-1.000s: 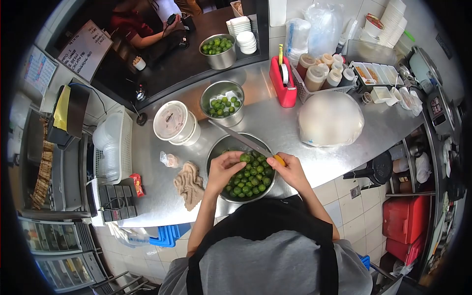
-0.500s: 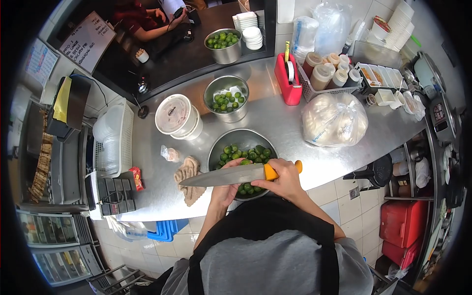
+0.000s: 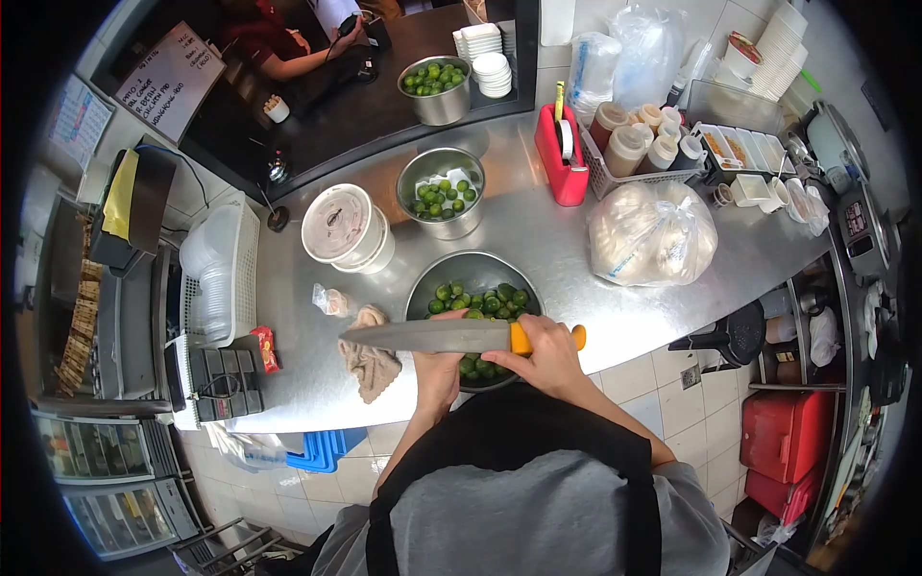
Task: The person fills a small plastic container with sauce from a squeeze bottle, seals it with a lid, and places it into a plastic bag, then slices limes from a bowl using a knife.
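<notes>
My right hand (image 3: pixel 545 353) is closed round the yellow handle (image 3: pixel 520 338) of a large kitchen knife (image 3: pixel 442 336). The broad blade lies across the near half of a steel bowl (image 3: pixel 415 302), its tip pointing left over a tan cloth (image 3: pixel 371 370). Small green limes (image 3: pixel 495 302) fill the bottom of the bowl. Below the blade, at the bowl's left rim, is my left hand (image 3: pixel 438 376). Its fingers curl up behind the blade, which hides most of them and whatever they hold.
Behind the bowl stand a steel pot of limes (image 3: pixel 451 216) and white lidded tubs (image 3: pixel 343 226). A tied plastic bag (image 3: pixel 653 233), a red holder (image 3: pixel 562 158) and sauce bottles (image 3: pixel 629 149) sit right. Another pot of limes (image 3: pixel 435 93) stands by a person's arm (image 3: pixel 298 65).
The knife has shifted slightly left and its blade now lies more level. My left fingertips, seen above the blade before, are now mostly behind it. My right hand keeps its grip.
</notes>
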Motion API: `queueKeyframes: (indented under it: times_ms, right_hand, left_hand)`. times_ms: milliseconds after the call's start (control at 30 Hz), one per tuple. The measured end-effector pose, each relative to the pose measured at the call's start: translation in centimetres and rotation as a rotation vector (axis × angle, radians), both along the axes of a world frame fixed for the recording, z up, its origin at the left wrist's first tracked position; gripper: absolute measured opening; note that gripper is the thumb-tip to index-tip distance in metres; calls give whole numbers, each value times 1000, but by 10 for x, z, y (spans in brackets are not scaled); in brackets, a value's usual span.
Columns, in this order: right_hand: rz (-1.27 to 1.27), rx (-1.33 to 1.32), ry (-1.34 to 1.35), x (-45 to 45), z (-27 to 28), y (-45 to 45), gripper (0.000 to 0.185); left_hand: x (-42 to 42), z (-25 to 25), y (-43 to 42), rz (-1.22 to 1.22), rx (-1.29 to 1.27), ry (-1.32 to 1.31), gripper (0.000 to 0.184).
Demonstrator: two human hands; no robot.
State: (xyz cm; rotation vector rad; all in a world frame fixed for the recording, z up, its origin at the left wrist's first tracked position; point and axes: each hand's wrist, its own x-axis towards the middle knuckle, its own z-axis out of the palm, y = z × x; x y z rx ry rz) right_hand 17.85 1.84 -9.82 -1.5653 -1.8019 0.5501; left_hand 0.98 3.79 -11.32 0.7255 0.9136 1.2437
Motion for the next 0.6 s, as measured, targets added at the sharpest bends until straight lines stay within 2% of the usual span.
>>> queueKeyframes:
  times_ms: [67, 133, 233, 333, 433, 533, 600]
  right_hand:
    - [25, -158, 80, -1, 5, 0, 60]
    - [58, -369, 222, -1, 15, 1, 60]
    - [120, -468, 557, -3, -7, 2, 56]
    - [278, -645, 747, 2, -7, 5, 50]
    - [290, -648, 929, -1, -4, 6, 52]
    - [277, -702, 828, 3, -7, 10, 57]
    - [188, -547, 604, -1, -5, 10, 62]
  left_hand:
    - [0, -3, -1, 33, 23, 75, 36]
    - [2, -2, 0, 70, 59, 40, 33]
    - [5, -1, 0, 77, 108, -5, 29]
    - [5, -1, -1, 73, 115, -22, 28]
    - [6, 1, -2, 85, 139, -25, 28]
    - [6, 0, -2, 104, 190, -21, 28]
    - [3, -6, -2, 97, 196, -16, 28]
